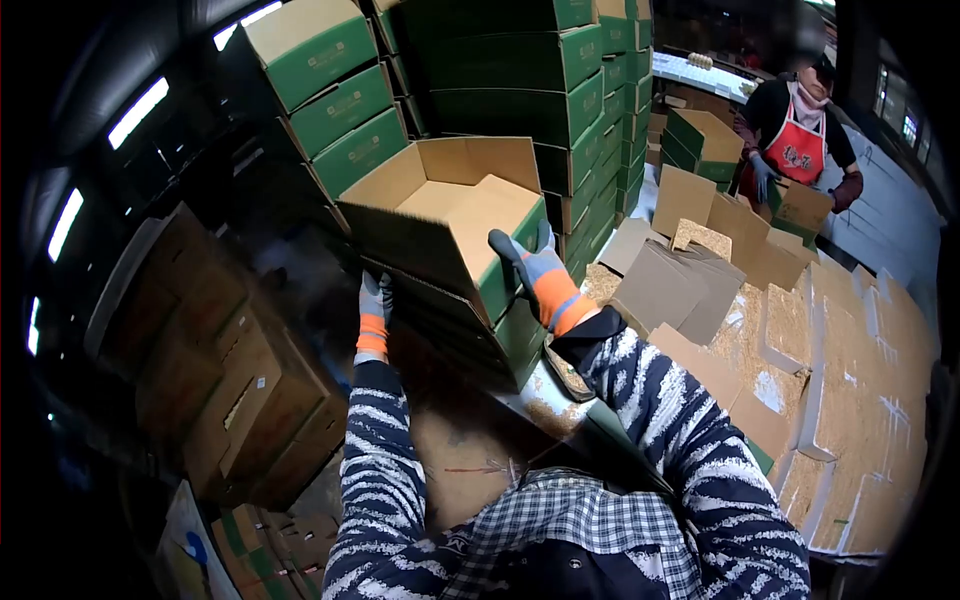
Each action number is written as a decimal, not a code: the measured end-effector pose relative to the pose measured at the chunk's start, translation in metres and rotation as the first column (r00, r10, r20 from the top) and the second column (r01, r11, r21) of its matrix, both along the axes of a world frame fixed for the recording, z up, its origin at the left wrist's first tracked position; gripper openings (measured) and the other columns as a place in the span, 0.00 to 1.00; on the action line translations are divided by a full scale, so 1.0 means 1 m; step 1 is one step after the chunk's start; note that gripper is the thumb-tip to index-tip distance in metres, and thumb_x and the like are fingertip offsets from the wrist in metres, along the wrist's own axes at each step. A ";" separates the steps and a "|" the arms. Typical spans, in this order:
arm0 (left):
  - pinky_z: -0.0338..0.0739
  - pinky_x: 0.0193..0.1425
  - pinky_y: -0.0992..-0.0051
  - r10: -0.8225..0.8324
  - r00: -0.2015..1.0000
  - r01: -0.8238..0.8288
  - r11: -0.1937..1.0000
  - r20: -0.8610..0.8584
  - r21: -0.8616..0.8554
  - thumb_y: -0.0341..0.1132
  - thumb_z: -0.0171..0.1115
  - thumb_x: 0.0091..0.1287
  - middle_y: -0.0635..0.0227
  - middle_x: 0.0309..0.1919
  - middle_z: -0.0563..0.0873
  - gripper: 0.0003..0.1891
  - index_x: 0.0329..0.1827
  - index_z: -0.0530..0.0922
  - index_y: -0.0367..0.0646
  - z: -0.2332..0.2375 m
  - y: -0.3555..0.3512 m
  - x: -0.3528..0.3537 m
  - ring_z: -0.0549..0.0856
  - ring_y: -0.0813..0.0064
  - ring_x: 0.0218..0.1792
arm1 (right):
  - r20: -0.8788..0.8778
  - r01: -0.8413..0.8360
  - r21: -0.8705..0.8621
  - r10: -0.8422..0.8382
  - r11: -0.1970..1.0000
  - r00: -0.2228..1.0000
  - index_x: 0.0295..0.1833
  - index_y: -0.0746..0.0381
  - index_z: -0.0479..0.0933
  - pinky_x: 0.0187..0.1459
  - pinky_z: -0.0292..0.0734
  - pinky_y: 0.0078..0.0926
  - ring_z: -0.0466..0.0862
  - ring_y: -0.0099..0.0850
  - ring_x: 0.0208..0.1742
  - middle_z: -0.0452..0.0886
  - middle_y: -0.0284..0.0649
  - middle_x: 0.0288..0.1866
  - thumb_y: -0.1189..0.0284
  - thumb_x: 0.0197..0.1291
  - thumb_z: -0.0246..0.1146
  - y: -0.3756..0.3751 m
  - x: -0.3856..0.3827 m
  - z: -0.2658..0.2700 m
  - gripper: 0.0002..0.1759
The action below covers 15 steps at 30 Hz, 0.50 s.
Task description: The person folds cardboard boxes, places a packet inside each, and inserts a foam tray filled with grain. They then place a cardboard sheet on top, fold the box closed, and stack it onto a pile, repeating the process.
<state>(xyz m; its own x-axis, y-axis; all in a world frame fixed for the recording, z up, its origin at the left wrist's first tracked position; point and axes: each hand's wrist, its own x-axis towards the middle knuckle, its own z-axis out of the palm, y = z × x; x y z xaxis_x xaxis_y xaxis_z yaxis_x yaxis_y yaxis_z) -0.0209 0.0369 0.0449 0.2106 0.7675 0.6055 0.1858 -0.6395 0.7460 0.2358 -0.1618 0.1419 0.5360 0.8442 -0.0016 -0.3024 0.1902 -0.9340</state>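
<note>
An open green cardboard box [490, 285] with a bare brown inside is between my two gloved hands, tilted on top of another green box [520, 340]. My right hand [540, 270], in a grey and orange glove, grips its right wall near the top edge. On the other side my left hand [374, 305] has hold of the box's lower left corner; part of its fingers is hidden behind the cardboard.
Tall stacks of green boxes [565, 110] rise behind. Trays of brown crumbly material [785, 325] cover the right table, with a grey cardboard piece [680, 285] among them. Brown cartons [250, 390] stand left. A person in a red apron [800, 150] holds a box.
</note>
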 end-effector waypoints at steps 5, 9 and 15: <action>0.66 0.71 0.62 0.257 0.915 -0.301 0.948 0.313 0.102 0.26 0.65 0.65 0.50 0.68 0.69 0.31 0.71 0.64 0.33 0.029 -0.080 0.039 0.72 0.56 0.65 | 0.659 -0.067 -0.064 0.093 0.996 0.746 0.74 0.60 0.63 0.64 0.71 0.36 0.76 0.43 0.66 0.73 0.55 0.67 0.56 0.59 0.69 -0.098 0.075 -0.004 0.41; 0.65 0.71 0.58 -0.051 0.995 0.091 0.829 -0.087 0.552 0.26 0.64 0.63 0.51 0.64 0.74 0.29 0.69 0.69 0.39 0.039 -0.239 0.087 0.73 0.55 0.65 | 0.993 0.579 -0.040 -0.032 0.814 0.113 0.75 0.61 0.61 0.73 0.56 0.49 0.62 0.54 0.74 0.64 0.54 0.73 0.56 0.55 0.68 -0.217 0.129 -0.098 0.44; 0.57 0.75 0.53 -0.607 0.541 0.806 0.571 -0.582 0.154 0.43 0.67 0.61 0.58 0.66 0.74 0.32 0.69 0.71 0.46 -0.038 -0.307 0.249 0.69 0.55 0.69 | 0.750 0.344 -0.611 0.660 0.713 -0.038 0.77 0.53 0.58 0.77 0.40 0.60 0.51 0.58 0.79 0.52 0.55 0.80 0.44 0.60 0.59 -0.320 0.018 -0.182 0.44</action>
